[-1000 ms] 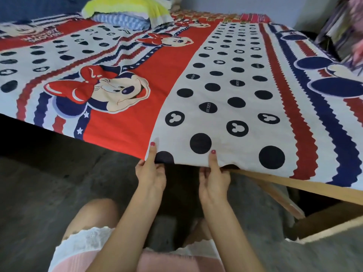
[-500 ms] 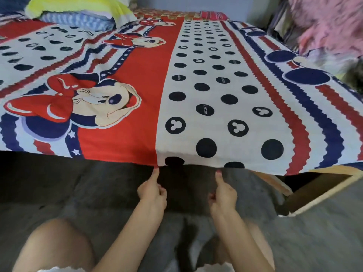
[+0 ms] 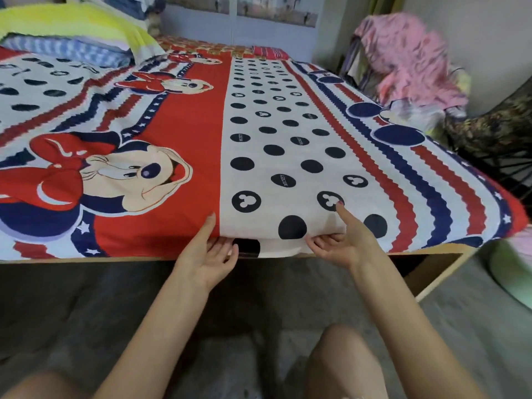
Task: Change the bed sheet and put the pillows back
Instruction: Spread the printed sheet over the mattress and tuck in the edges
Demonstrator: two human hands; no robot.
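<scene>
Where smooth printed cotton folds, both hands (image 3: 207, 254) (image 3: 342, 240) pinch the bed sheet (image 3: 288, 168)

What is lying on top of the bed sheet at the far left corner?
A yellow blanket over a blue-striped pillow lies on the bed sheet. The pillow's upper part is covered.

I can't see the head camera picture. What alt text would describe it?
A person's left hand and right hand grip the near edge of a red, white and blue cartoon-mouse bed sheet, thumbs on top and fingers underneath, at the foot of a wooden bed frame. Pillows are piled at the far left corner.
</scene>
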